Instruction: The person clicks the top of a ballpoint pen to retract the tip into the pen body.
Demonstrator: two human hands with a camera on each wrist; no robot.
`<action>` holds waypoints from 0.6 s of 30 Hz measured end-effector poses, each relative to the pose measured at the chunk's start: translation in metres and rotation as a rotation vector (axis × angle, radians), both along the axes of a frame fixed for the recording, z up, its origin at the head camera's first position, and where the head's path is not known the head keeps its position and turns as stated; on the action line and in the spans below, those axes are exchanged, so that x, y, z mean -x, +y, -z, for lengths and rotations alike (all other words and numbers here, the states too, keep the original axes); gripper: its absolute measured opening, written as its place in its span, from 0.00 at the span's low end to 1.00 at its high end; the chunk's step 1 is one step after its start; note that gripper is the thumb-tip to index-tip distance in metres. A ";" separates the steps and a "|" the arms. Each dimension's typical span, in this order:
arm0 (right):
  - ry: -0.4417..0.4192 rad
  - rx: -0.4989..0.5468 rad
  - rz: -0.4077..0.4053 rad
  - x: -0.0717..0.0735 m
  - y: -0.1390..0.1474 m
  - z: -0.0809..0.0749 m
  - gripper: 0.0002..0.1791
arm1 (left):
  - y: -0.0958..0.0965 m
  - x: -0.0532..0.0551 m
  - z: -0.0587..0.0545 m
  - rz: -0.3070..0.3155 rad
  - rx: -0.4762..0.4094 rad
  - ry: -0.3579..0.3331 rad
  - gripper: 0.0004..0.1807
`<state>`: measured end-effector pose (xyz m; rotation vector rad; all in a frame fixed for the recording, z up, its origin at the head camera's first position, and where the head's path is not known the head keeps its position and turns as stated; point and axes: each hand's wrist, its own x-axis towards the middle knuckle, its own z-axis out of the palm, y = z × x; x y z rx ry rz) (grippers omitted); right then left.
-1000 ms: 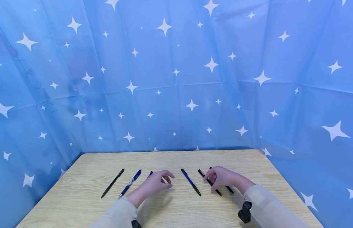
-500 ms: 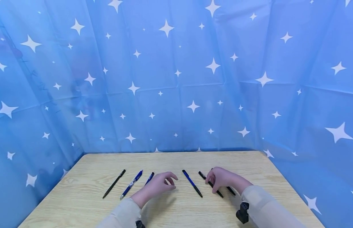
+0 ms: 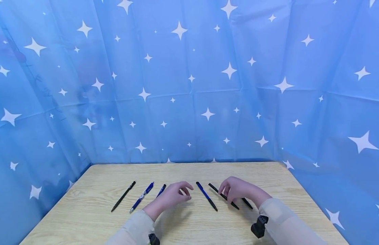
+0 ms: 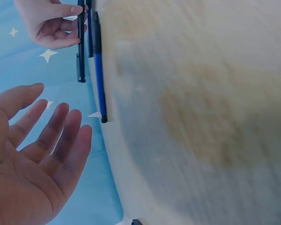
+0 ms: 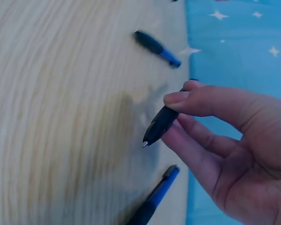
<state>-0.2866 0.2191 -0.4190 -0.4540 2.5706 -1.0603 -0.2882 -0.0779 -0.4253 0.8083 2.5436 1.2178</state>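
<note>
My right hand (image 3: pixel 235 189) pinches a black pen (image 5: pixel 160 125) between thumb and fingers. The pen's metal tip shows in the right wrist view, and it looks slightly raised from the table. To its left lies a blue pen with a black grip (image 3: pixel 206 196). On the other side, partly hidden behind the right hand, is another pen (image 3: pixel 247 203), blue and dark in the right wrist view (image 5: pixel 161 190). My left hand (image 3: pixel 171 196) hovers over the table, fingers relaxed and holding nothing. A dark-blue pen (image 3: pixel 161 190) is partly covered by it.
Further left on the wooden table (image 3: pixel 94 190) lie a blue pen with a clear-looking section (image 3: pixel 142 197) and a black pen (image 3: pixel 123 196). A blue curtain with white stars (image 3: pixel 189 85) hangs behind the table and along its sides.
The right hand has closed its fingers on the black pen, whose far end has shifted left. My left hand has drifted slightly right, fingers still loose.
</note>
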 end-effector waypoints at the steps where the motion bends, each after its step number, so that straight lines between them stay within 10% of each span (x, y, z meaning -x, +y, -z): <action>1: 0.004 0.023 -0.012 0.000 0.000 -0.001 0.21 | 0.000 0.000 -0.001 0.000 -0.002 0.009 0.15; 18: 0.067 0.289 -0.035 -0.016 -0.021 -0.026 0.20 | 0.007 -0.001 -0.033 -0.090 -0.123 0.124 0.21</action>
